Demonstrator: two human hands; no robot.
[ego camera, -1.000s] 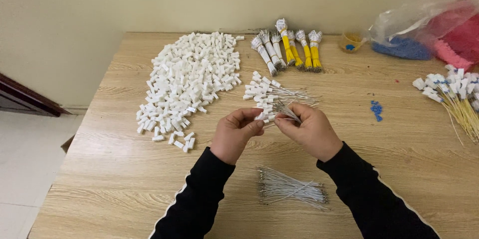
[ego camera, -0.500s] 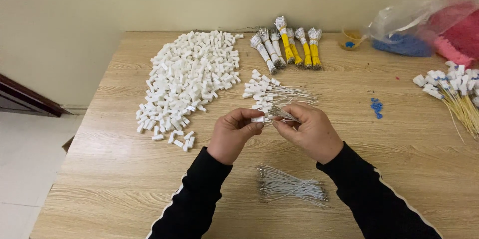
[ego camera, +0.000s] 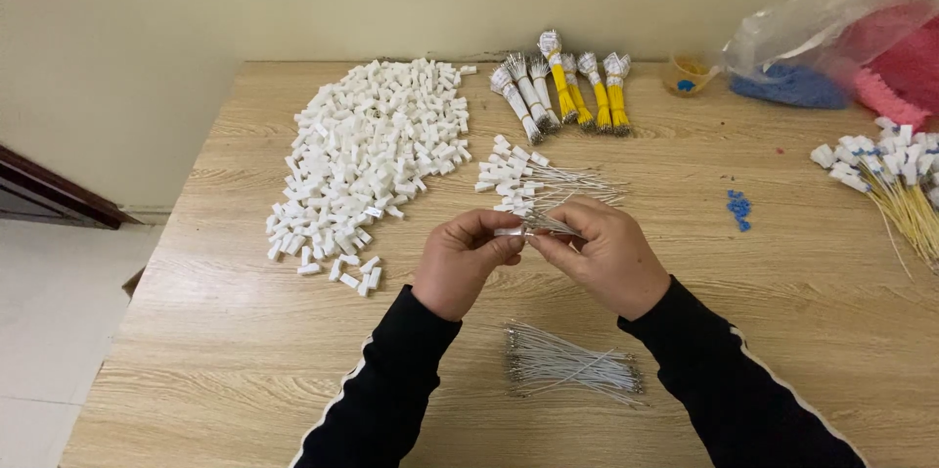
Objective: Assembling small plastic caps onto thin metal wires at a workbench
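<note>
Pinching a small white plastic connector block point(ego camera: 509, 230) in left hand point(ego camera: 465, 263) w/ right hand point(ego camera: 606, 255) closed on thin grey wires point(ego camera: 550, 224) above the wooden table point(ego camera: 245, 331), slip risk: wire could miss the block's slot or bend if fingers misalign.

Bare table point(ego camera: 225, 351) is found to the left of the left hand point(ego camera: 465, 263) and to the right of the right hand point(ego camera: 606, 258). Passage beyond the left hand is blocked by the heap of white connectors point(ego camera: 367, 150). Just beyond both hands, the fitted wires point(ego camera: 533, 184) obstruct. Below the wrists, the bundle of bare wires point(ego camera: 572, 370) is laid.
</note>
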